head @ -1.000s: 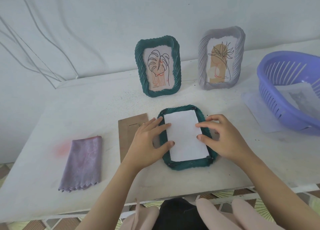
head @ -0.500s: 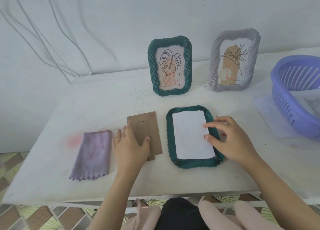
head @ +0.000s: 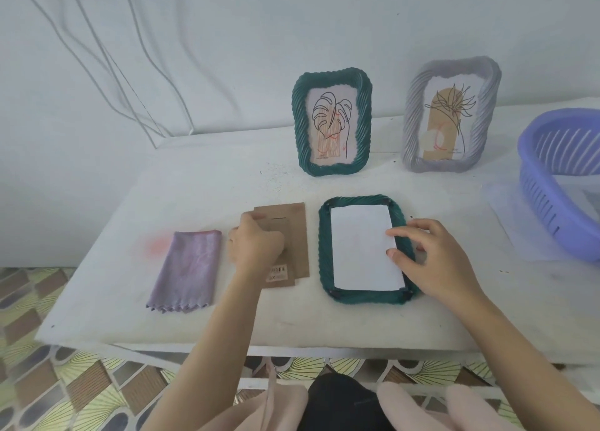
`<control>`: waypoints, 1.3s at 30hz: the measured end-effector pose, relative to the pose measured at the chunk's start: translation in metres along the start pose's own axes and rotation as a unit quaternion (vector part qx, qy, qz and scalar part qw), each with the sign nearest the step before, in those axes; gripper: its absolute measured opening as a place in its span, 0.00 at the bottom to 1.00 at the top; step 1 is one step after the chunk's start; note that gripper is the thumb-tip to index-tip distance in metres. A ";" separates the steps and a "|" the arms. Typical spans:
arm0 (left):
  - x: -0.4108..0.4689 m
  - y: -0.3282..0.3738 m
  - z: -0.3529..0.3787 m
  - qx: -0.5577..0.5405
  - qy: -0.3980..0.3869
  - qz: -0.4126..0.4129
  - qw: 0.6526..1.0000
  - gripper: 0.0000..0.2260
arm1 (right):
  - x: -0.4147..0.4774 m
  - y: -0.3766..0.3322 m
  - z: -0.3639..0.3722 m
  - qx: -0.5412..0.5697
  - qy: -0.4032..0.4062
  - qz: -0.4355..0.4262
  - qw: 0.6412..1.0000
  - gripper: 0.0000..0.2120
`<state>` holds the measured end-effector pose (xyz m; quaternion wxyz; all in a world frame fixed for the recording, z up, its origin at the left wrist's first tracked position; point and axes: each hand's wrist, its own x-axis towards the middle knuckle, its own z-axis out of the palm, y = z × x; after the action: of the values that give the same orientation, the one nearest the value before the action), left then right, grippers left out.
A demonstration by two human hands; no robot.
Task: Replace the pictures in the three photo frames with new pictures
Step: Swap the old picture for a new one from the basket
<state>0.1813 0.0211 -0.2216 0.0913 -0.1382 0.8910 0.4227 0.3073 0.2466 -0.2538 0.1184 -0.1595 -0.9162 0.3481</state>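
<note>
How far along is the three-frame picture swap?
Done: white sheet lies in the face-down green frame. In hand: right hand presses it, left hand grips the brown backing board. Left: refit the board; standing green frame and grey frame maybe still to do.

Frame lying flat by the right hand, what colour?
Dark green frame with a twisted, rope-like ribbed rim; shows best in the head view.

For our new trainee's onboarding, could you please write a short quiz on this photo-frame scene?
1. True or false: all three frames stand upright.
2. The right hand touches: A the purple cloth, B the white paper in the flat green frame, C the basket.
3. Which hand grips the brown backing board?
Key: 1 false, one lies flat; 2 B; 3 the left hand.
</note>
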 end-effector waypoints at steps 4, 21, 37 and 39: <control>-0.001 -0.003 -0.003 -0.030 -0.016 0.036 0.999 0.19 | -0.001 0.002 -0.001 0.005 -0.006 -0.010 1.000 0.14; -0.015 0.002 -0.006 0.000 -0.004 -0.016 1.000 0.34 | -0.001 0.008 -0.006 0.015 -0.026 -0.042 0.999 0.14; -0.028 0.004 -0.040 -0.183 -0.048 0.126 0.974 0.17 | 0.001 0.004 -0.009 -0.008 -0.035 -0.048 0.998 0.15; -0.031 0.007 -0.042 -0.204 -0.053 0.139 0.968 0.17 | 0.001 0.002 -0.008 -0.017 -0.023 -0.047 0.998 0.16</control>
<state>0.2065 -0.0018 -0.1816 0.0485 -0.0060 0.7906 0.6104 0.3097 0.2529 -0.2495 0.1110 -0.1101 -0.9309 0.3300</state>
